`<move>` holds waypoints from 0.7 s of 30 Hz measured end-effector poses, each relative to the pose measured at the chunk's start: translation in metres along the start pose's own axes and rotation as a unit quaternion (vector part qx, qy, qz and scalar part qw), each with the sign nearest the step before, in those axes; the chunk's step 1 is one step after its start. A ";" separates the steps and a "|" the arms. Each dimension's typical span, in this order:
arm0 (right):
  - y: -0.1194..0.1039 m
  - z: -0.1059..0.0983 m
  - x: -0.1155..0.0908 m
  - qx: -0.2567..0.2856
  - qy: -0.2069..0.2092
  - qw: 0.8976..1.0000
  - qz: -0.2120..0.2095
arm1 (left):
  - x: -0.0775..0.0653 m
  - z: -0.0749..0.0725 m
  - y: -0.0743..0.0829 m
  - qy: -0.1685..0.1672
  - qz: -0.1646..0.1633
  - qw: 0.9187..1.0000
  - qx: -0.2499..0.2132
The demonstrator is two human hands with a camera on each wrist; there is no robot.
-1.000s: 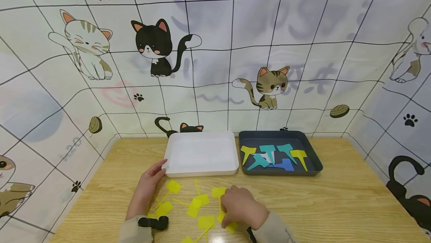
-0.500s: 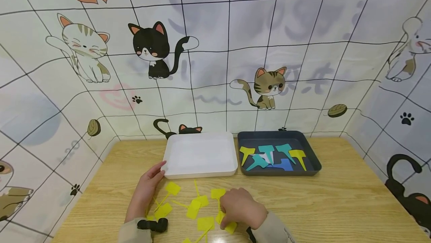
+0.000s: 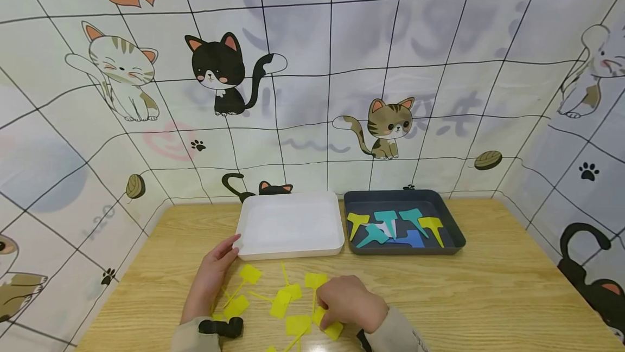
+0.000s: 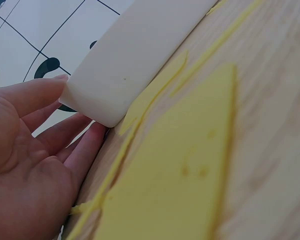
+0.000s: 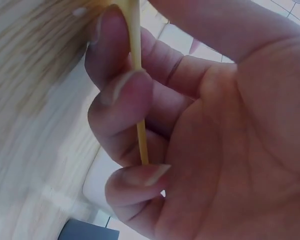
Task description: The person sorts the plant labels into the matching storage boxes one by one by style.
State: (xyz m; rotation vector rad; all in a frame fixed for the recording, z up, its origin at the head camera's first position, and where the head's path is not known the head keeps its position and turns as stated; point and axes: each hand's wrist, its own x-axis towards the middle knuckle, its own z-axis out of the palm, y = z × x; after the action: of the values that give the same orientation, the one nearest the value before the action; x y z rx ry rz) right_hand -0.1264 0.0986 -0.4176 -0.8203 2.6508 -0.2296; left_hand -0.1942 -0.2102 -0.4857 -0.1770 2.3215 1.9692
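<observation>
My left hand (image 3: pixel 215 265) touches the front left corner of a white tray (image 3: pixel 293 251). In the left wrist view its fairly straight fingers meet that corner (image 4: pixel 97 95). T-shaped yellow plant labels with thin stems lie scattered between the hands, such as one flat yellow label (image 3: pixel 298 324). Low over the right side of this group, my right hand (image 3: pixel 354 303) pinches a yellow label (image 3: pixel 334 331). The right wrist view shows curled fingers around its thin yellow stem (image 5: pixel 142 135); the label's broad head is mostly out of that view.
Right of the white tray stands a dark grey tray (image 3: pixel 456 232). Inside it are teal, yellow, white and blue labels, including a teal label (image 3: pixel 375 234) and a blue label (image 3: pixel 415 238). A cat-printed cloth (image 3: pixel 312 97) surrounds the wooden table (image 3: pixel 512 298).
The head view has shifted slightly. My right hand's knuckles have drawn in a little over the labels; the left hand stays at the white tray's corner.
</observation>
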 end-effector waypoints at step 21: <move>0.027 -0.026 -0.011 0.121 -0.001 0.991 -0.049 | -0.002 0.001 0.002 -0.004 0.002 1.000 -0.003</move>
State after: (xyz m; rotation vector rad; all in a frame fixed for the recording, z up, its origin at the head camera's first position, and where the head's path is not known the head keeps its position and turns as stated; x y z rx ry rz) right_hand -0.1419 0.1282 -0.3970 -0.8692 2.5181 -0.5619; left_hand -0.1926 -0.2092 -0.4840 -0.1628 2.3133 1.9753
